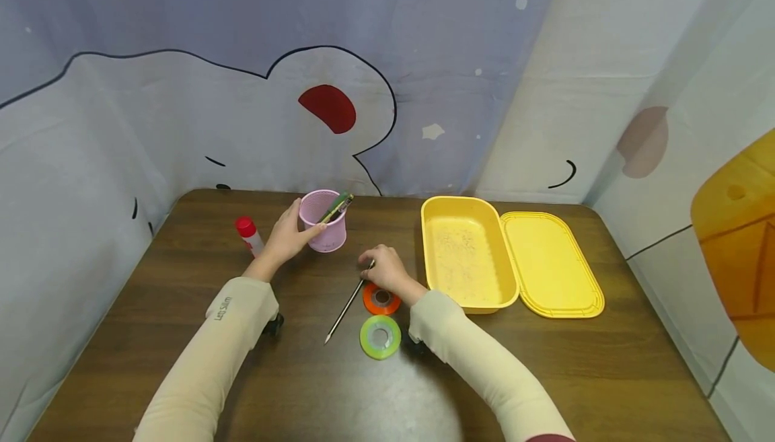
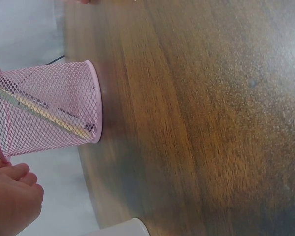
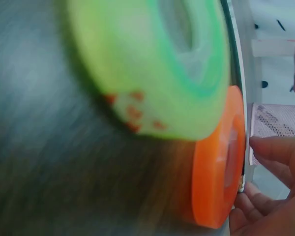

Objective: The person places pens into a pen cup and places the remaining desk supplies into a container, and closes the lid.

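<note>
My left hand [image 1: 289, 235] grips the rim of a pink mesh pen cup [image 1: 327, 237], thumb across its near side. Inside, a green-and-yellow pencil-like stick and a dark pen lean to the right; the mesh shows them in the left wrist view. My right hand [image 1: 387, 268] pinches the far end of a thin silver paintbrush [image 1: 348, 306], whose pale pointed tip slants toward me. An orange tape roll [image 1: 368, 303] lies just below that hand, with a green tape roll [image 1: 364, 344] nearer me. Both rolls loom large in the right wrist view.
A glue stick with a red cap [image 1: 245, 227] stands left of the cup, partly behind my left forearm. To the right sits an open yellow box [image 1: 460, 253], its yellow lid [image 1: 551, 264] flat beside it. A patterned curtain [image 1: 424, 79] hangs behind the wooden table [image 1: 290, 395].
</note>
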Demonstrator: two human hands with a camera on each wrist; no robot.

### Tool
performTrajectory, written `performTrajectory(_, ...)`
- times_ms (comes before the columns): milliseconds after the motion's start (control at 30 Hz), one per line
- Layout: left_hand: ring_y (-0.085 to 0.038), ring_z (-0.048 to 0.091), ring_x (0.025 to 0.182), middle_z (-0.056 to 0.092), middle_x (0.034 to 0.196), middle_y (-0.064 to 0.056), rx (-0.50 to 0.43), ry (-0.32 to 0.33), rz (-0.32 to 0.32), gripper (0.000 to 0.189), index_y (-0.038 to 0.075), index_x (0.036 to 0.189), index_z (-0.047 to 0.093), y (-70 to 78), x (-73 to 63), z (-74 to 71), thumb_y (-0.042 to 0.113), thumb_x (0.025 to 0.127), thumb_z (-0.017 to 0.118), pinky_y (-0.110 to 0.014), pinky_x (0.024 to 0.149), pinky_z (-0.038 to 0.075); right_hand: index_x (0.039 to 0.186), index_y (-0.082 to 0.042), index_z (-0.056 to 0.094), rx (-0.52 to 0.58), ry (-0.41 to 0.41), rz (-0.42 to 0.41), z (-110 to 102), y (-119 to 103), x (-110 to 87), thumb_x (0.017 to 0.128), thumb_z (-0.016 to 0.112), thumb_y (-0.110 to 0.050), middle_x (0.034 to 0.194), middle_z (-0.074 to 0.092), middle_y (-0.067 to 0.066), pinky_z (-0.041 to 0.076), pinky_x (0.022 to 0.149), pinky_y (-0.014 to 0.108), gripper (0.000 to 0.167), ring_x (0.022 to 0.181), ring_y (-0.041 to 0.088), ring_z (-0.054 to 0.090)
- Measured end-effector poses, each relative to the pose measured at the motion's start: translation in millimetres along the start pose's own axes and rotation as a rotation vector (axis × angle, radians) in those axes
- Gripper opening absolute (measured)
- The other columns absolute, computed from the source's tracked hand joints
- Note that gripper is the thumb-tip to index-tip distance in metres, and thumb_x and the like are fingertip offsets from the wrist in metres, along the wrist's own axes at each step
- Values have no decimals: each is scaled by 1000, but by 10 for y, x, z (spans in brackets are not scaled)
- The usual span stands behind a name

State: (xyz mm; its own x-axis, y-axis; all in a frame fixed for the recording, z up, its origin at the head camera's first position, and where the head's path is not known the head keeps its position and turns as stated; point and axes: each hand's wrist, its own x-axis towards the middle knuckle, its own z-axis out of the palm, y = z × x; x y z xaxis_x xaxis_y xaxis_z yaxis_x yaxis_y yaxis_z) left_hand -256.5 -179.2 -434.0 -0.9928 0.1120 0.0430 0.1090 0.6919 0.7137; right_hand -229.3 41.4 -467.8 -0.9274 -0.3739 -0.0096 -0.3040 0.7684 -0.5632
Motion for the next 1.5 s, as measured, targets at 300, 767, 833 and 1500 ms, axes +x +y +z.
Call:
performTrajectory(300,-40,17,132,17,143,-26,-4,-1,-1,85,-7,139,10,31,-13,-10,34,82,59,-52,106,18,88,-14,70,-100,-49,-130,12,15,-28,73,70,-20,91,57,6,39,75,30,16,88,23,49)
performTrajectory(767,-40,19,131,20,142,-27,-7,11,13,84,-8,138,12,20,-14,-3,33,82,59,-52,106,18,93,-19,69,-238,-174,-238,11,-11,-86,75,68,-31,95,53,2,41,75,27,22,89,17,44)
performTrajectory(833,-40,19,131,20,142,-27,-8,7,13,84,-8,138,12,24,-12,-6,33,83,59,-52,106,19,93,-20,69,-280,-179,-268,10,-17,-94,75,68,-31,96,53,2,41,76,26,21,89,16,45)
performTrajectory(1500,-38,19,132,19,143,-24,-13,-13,-10,86,-4,140,10,22,7,-9,35,82,60,-52,105,20,88,-22,69,-398,-197,-418,35,-48,-69,80,64,-20,94,55,-2,44,72,25,10,86,15,48)
